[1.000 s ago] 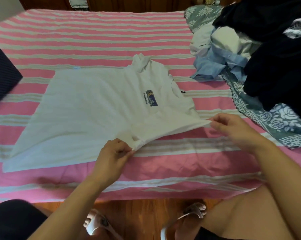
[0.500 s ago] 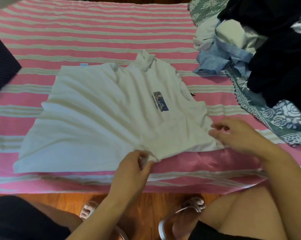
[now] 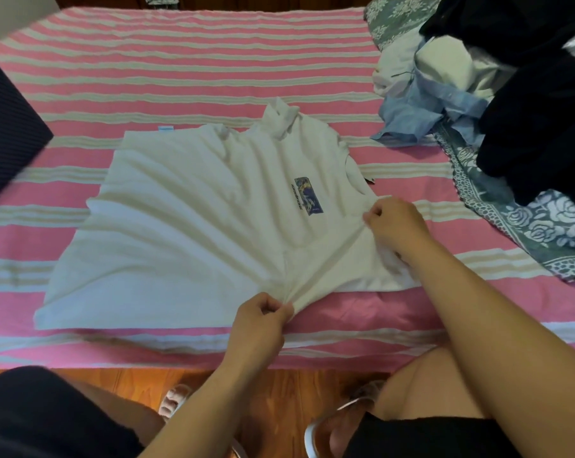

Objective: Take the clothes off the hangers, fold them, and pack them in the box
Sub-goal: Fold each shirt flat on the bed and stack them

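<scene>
white T-shirt [image 3: 197,233] spread flat on striped bed [image 3: 180,71], centre of frame | left hand [image 3: 258,325] fingers pinch its lower sleeve edge | right hand [image 3: 395,226] fingers grip fabric near the collar | clothes pile [image 3: 511,94] upper right

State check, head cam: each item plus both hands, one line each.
White T-shirt with blue chest print: spread on the bed, wrinkled, sleeve being folded in.
Left hand: pinching the shirt's near edge.
Right hand: gripping shirt fabric.
Pile of dark, blue and white clothes: unfolded, heaped.
Pink striped bedsheet: flat.
</scene>
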